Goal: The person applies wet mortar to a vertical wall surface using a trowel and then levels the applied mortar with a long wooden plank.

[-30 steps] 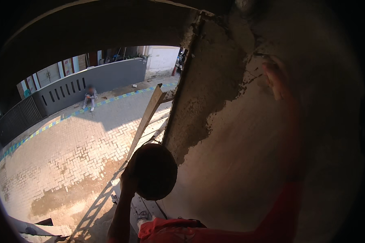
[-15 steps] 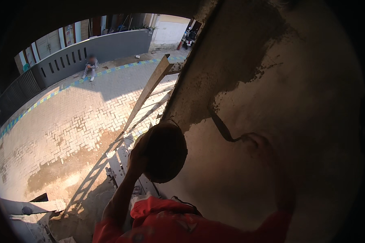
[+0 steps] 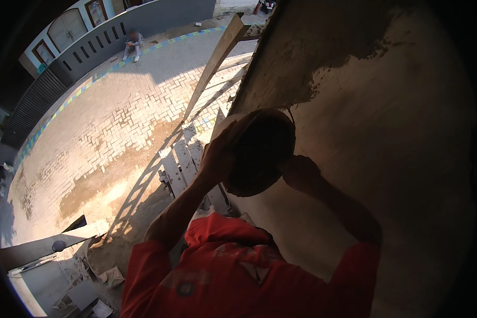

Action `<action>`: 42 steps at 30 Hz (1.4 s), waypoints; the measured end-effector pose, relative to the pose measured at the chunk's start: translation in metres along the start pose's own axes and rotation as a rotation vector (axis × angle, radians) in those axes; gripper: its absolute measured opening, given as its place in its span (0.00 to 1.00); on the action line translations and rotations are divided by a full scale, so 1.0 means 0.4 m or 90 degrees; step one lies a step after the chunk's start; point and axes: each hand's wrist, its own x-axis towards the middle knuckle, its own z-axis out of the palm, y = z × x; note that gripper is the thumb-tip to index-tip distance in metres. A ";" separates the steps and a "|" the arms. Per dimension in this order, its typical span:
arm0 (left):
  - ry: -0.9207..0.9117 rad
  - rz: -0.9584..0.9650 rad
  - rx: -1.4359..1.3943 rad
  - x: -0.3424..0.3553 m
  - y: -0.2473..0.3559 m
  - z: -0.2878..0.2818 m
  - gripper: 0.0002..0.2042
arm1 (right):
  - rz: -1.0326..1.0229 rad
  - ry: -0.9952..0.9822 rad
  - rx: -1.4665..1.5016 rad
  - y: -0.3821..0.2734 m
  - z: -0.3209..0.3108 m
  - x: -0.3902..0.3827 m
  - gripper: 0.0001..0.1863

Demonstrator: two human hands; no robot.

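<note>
My left hand (image 3: pixel 218 158) grips the left side of a round bucket (image 3: pixel 257 153), which is tilted with its mouth toward me. Its inside is in deep shadow, so I cannot make out the contents. Closed, my right hand (image 3: pixel 302 174) is at the bucket's right rim. The trowel it holds is hidden here by the dark bucket; only the earlier view shows the blade. Beyond the bucket rises a wall (image 3: pixel 387 175) with a darker, ragged-edged patch of wet mortar (image 3: pixel 291 58) on its upper part.
Wooden planks (image 3: pixel 183 164) lie below on the left, with a slanted timber post (image 3: pixel 214 63) beyond them. Another beam (image 3: pixel 53 244) juts in at lower left. Far off, a person (image 3: pixel 134 45) sits by a grey wall (image 3: pixel 164 21) across the paved street (image 3: pixel 116 111).
My right hand has left the wall and come down to the bucket with the trowel. The bucket sits higher and further right in view, partly because my head has turned.
</note>
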 end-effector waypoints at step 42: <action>0.300 -0.280 -0.173 -0.132 -0.349 -0.216 0.29 | -0.068 0.008 0.609 0.007 -0.395 -0.063 0.21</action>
